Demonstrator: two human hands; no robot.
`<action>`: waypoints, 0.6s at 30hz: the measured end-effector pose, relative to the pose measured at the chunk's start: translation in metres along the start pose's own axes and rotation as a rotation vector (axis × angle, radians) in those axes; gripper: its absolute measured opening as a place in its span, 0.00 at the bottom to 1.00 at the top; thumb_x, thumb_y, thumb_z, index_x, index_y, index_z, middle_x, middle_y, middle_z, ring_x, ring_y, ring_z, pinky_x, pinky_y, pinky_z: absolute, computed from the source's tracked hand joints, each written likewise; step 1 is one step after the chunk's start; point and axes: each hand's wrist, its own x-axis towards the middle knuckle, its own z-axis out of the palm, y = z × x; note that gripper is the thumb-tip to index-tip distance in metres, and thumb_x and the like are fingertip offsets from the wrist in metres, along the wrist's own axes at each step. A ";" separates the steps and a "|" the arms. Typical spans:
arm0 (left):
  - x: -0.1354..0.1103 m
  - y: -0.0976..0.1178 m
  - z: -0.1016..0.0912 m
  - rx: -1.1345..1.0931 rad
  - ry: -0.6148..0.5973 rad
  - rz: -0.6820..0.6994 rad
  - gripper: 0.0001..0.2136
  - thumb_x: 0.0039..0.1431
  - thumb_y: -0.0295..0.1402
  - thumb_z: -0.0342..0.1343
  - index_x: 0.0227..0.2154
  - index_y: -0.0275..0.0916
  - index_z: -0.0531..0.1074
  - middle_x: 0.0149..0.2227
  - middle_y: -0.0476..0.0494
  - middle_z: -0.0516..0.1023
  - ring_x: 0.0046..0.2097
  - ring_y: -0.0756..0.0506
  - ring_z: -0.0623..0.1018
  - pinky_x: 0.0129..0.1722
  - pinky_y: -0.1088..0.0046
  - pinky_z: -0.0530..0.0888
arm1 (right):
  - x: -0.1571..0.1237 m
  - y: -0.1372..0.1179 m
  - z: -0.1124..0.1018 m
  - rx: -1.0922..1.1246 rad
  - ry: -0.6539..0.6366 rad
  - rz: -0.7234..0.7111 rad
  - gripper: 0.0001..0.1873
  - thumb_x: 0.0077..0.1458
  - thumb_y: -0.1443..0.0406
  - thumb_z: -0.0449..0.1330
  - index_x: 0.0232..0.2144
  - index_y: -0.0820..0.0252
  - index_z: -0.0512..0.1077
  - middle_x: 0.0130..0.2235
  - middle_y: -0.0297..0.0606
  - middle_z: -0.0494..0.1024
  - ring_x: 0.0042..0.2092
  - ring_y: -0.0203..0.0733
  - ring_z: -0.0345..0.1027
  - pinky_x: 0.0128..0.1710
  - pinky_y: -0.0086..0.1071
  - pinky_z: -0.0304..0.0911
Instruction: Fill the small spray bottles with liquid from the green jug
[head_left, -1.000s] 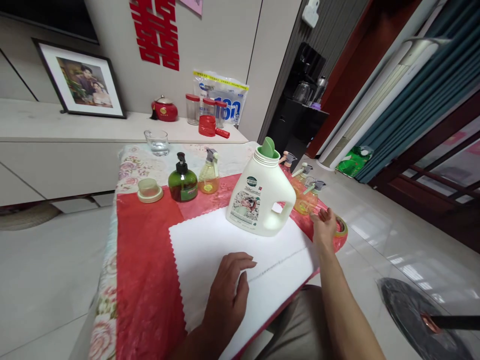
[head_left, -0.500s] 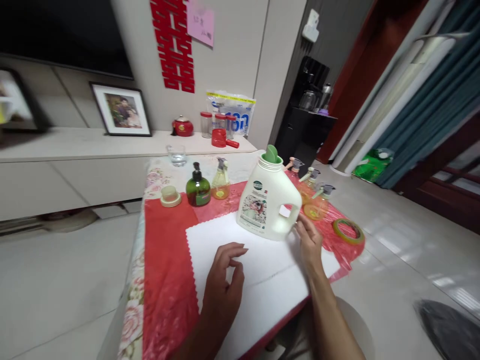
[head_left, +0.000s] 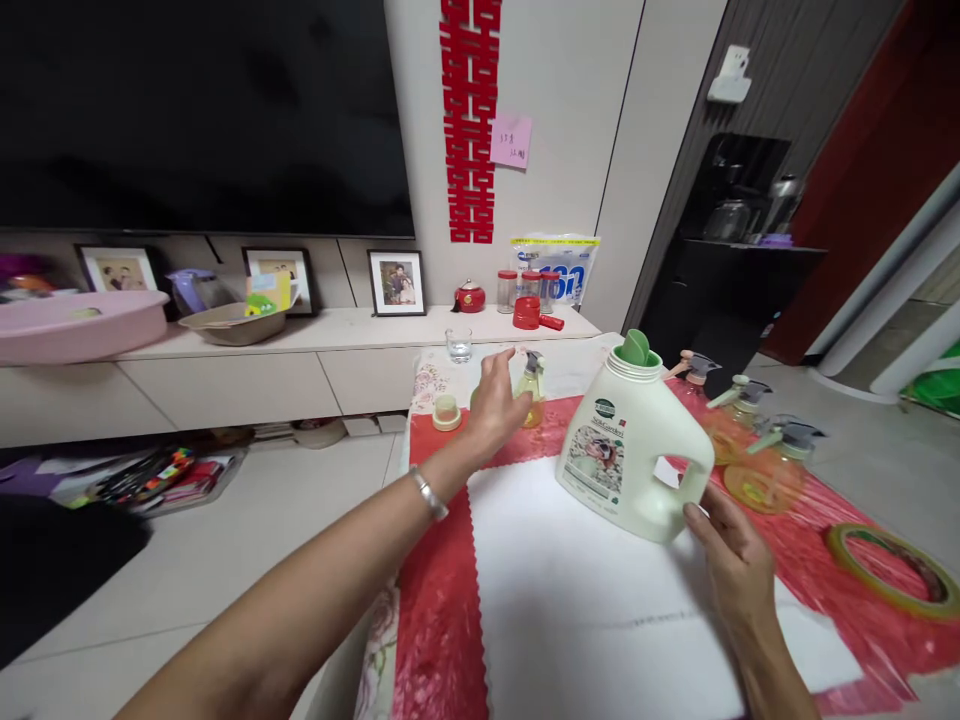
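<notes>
A pale green detergent jug [head_left: 637, 450] stands upright and uncapped on the white sheet [head_left: 570, 590], its green pour spout [head_left: 635, 348] showing. At the jug's lower right corner, below the handle, my right hand [head_left: 739, 560] grips it with the thumb in front. My left hand [head_left: 495, 405] reaches across the table, fingers and thumb apart, over the spot of the green pump bottle [head_left: 474, 398], which is almost wholly hidden. Just right of that hand is a yellow pump bottle [head_left: 534, 385]. A cream cap [head_left: 446, 412] lies to its left.
Several pump bottles [head_left: 772, 470] stand right of the jug on red plastic film [head_left: 435, 590]. A roll of tape [head_left: 892, 570] lies near the right edge. A glass of water [head_left: 458, 345] is at the back, before a low cabinet [head_left: 247, 385].
My left hand has moved forward from above the white sheet to the green pump bottle, covering it. My right hand stays at the jug's corner. The view has swung left.
</notes>
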 end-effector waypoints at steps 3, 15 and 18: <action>0.030 0.007 0.009 0.089 -0.067 -0.028 0.32 0.54 0.26 0.59 0.61 0.34 0.57 0.61 0.30 0.63 0.64 0.37 0.66 0.63 0.62 0.63 | 0.000 0.001 0.000 -0.004 -0.001 0.017 0.37 0.44 0.49 0.72 0.55 0.54 0.74 0.59 0.43 0.71 0.59 0.60 0.65 0.62 0.55 0.58; 0.060 0.003 0.060 0.224 -0.141 -0.219 0.31 0.54 0.22 0.59 0.60 0.31 0.55 0.57 0.22 0.68 0.57 0.34 0.74 0.52 0.61 0.69 | 0.002 -0.003 0.002 -0.047 -0.040 0.039 0.40 0.43 0.48 0.71 0.57 0.54 0.72 0.58 0.42 0.72 0.57 0.57 0.67 0.56 0.47 0.66; 0.060 -0.001 0.064 0.241 -0.123 -0.208 0.24 0.57 0.21 0.56 0.56 0.32 0.61 0.56 0.24 0.70 0.56 0.36 0.75 0.53 0.62 0.69 | 0.002 -0.003 0.003 -0.046 -0.049 0.043 0.40 0.43 0.48 0.71 0.57 0.55 0.72 0.58 0.43 0.72 0.57 0.57 0.68 0.56 0.47 0.66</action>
